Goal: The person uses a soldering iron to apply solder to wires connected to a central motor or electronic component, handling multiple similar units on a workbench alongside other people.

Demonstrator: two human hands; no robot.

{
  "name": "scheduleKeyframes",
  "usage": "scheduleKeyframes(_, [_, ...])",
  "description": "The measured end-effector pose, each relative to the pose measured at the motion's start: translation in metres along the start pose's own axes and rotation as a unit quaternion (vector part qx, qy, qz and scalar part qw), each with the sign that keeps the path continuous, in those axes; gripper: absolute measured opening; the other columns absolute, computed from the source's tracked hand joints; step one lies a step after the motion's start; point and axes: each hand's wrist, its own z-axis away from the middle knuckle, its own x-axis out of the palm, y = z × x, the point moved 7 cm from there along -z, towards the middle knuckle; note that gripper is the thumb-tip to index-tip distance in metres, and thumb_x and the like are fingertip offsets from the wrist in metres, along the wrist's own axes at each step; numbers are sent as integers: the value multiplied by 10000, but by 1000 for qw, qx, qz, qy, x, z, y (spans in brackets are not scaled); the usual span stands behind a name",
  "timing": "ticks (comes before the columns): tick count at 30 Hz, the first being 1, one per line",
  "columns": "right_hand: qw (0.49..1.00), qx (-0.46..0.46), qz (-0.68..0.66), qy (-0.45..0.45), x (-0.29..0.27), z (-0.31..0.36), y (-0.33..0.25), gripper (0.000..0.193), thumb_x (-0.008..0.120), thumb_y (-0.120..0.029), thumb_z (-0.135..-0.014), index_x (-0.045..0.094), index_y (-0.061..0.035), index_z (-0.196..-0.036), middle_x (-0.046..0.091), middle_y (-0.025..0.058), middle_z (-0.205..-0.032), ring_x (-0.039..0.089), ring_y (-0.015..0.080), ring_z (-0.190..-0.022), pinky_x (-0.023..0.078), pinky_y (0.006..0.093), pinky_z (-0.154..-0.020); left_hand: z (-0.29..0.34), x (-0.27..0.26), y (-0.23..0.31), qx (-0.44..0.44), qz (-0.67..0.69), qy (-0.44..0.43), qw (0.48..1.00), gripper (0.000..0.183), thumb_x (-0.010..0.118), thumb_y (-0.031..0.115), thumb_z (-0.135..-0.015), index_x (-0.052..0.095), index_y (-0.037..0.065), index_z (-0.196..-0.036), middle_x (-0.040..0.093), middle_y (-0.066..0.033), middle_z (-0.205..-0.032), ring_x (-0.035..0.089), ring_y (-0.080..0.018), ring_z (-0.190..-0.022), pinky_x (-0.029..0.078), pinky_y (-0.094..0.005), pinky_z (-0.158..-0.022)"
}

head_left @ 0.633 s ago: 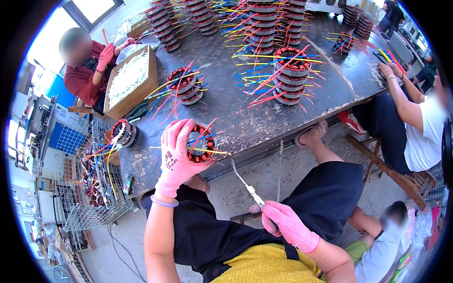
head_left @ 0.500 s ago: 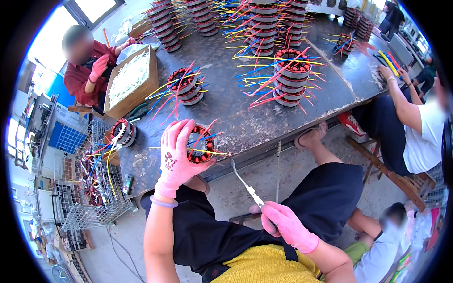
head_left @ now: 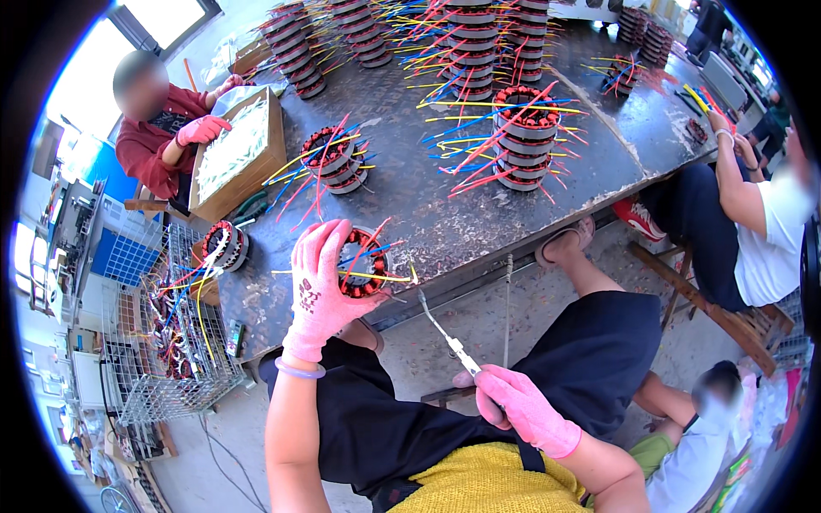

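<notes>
My left hand (head_left: 317,278), in a pink glove, grips a motor stator (head_left: 376,286) at the table's near edge. Its ring has red windings, and red, blue and yellow wires stick out. A yellow wire (head_left: 392,277) points right, and a small flame (head_left: 415,273) shows at its end. In my right hand (head_left: 523,409), also gloved in pink with the fingers closed, is a slim torch (head_left: 460,352). Its thin bent metal nozzle ends just below the flame, apart from the stator.
Stator stacks (head_left: 523,141) with wires spread outward stand on the dark table (head_left: 393,171). A single stator (head_left: 225,246) sits near a wire basket (head_left: 175,376). A co-worker reaches into a cardboard box (head_left: 227,195) at left; another sits at right.
The flame at the yellow wire's end has grown taller. Both my hands stay nearly still. The left co-worker's gloved hand has come down to the box; the right co-worker's hands have shifted right.
</notes>
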Motion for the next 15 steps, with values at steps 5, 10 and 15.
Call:
scheduleKeyframes(5, [1000,2,10,3,-1,0,0,384,444,-336,-1071,602,-11,-1199,451,-39,-633,356,45,-513,301,211,-472,0,0,0,-1,-2,6,1000,1029,928,312,-496,477,66,-1388,514,-133,-1346,473,-373,-1253,367,-498,-1074])
scheduleKeyframes(10, [1000,13,5,9,0,0,2,389,447,-344,-1070,603,-13,-1201,452,-42,-633,353,44,-508,295,206,-470,0,-1,1,-1,1,8,1000,1017,925,312,-504,480,70,-1386,515,-133,-1343,474,-373,-1253,367,-498,-1074])
scheduleKeyframes(15, [1000,20,9,10,0,0,2,396,451,-349,-1068,602,-14,-1214,451,-47,-633,352,37,-512,286,202,-469,0,-1,1,-2,3,5,1000,1008,923,309,-508,481,72,-1383,515,-133,-1342,476,-373,-1253,370,-497,-1071])
